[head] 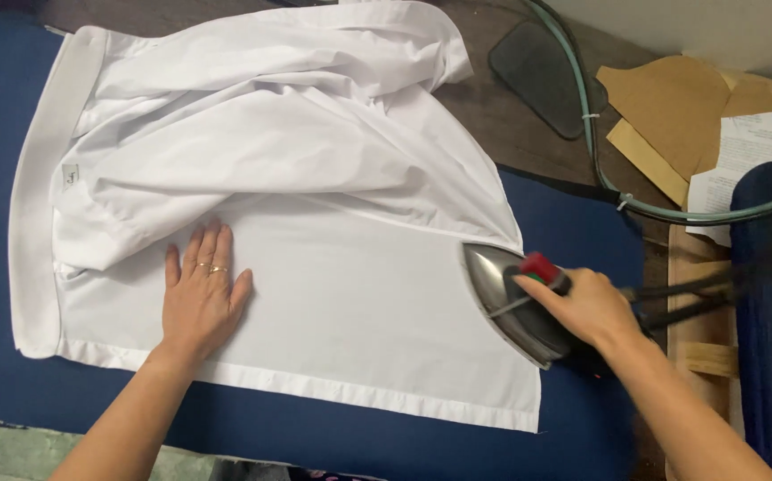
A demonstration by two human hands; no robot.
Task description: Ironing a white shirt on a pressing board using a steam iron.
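White cotton shirt [315, 205] lies spread on the blue padded desk [573, 223], lower panel flat, upper part bunched in loose folds toward the collar band at far left. Left hand [199, 298] is spread flat, palm down, fingers apart, pinning the smooth panel near its left side. Right hand [586, 307] is wrapped around the handle of the iron [511, 298], which sits tilted at the panel's right edge, nose pointing up-left, soleplate partly off the cloth. Hose [600, 151] curves from the iron's side past the dark rest pad [542, 76]; brown card patterns [671, 111] and paper sheets [742, 165] lie well apart at upper right. Doing this well probably means setting the soleplate flat, gliding from the right edge toward the pinning hand, holding the cloth taut with that palm, keeping fingers clear of the nose, and not running over the bunched folds above, which would likely press in creases.
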